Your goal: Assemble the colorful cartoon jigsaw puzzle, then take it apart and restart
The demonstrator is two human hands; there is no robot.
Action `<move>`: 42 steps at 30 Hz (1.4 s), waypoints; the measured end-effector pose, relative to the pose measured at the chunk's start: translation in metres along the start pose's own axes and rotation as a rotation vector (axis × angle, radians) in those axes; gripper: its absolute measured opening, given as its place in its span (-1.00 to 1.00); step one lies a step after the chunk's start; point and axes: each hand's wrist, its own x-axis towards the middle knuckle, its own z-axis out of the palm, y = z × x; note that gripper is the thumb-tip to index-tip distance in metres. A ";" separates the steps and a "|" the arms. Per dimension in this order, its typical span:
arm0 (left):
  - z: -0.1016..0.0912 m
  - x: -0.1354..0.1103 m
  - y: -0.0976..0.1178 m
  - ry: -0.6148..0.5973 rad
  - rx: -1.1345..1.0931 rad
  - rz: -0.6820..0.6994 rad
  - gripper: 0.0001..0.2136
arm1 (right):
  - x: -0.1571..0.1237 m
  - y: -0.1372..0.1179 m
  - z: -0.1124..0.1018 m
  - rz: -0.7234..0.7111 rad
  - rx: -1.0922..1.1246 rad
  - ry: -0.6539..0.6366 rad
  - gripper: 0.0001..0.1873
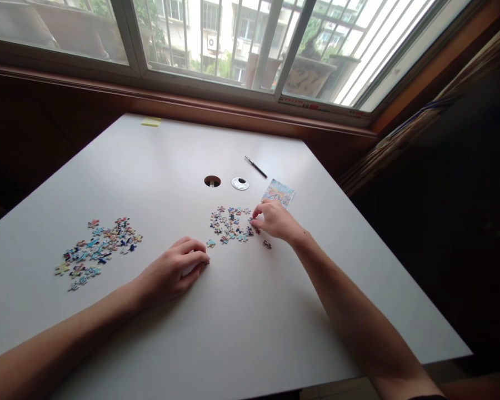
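My right hand (273, 218) is at the right edge of a loose cluster of jigsaw puzzle pieces (230, 223), thumb and forefinger pinched on a small puzzle piece (252, 221). Just below that hand, one more puzzle piece (267, 244) lies apart. My left hand (186, 262) rests on the white table with its fingers curled and the tips together; whether a piece is between them is too small to make out. A light blue puzzle piece (210, 243) lies just beyond its fingertips. Partly behind my right hand is a colourful picture card (280, 192).
A larger scattered pile of puzzle pieces (102, 244) spreads over the left of the table (183, 339). Farther back are a round cable hole (212, 181), its metal cover (240, 183) and a black pen (256, 166). A yellow strip (151, 121) sits at the far edge, below the window.
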 end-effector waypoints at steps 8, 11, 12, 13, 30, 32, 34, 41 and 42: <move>-0.002 0.002 0.001 0.004 -0.002 -0.002 -0.83 | 0.000 -0.018 0.019 -0.215 0.175 0.037 -0.86; -0.001 0.002 0.000 0.008 -0.008 0.012 -0.83 | 0.000 -0.017 0.017 -0.183 0.156 0.030 -0.94; 0.000 0.002 -0.001 0.014 -0.010 0.015 -0.83 | 0.000 -0.017 0.016 -0.176 0.149 0.021 -0.96; 0.000 0.002 -0.001 0.019 -0.011 0.019 -0.83 | 0.000 -0.017 0.014 -0.169 0.144 0.009 -0.97; 0.003 -0.003 -0.004 0.111 -0.092 -0.159 -0.87 | -0.025 -0.049 0.008 -0.285 0.157 0.058 -0.90; 0.002 -0.003 -0.004 0.110 -0.078 -0.143 -0.85 | -0.045 -0.067 0.013 -0.398 0.261 0.049 -0.89; 0.001 -0.003 -0.004 0.109 -0.065 -0.119 -0.83 | -0.064 -0.081 0.025 -0.511 0.331 0.052 -0.85; -0.001 -0.003 -0.002 0.095 -0.053 -0.101 -0.82 | -0.083 -0.092 0.051 -0.667 0.325 0.113 -0.82; -0.001 -0.003 -0.002 0.096 -0.057 -0.096 -0.83 | -0.082 -0.093 0.051 -0.680 0.311 0.114 -0.83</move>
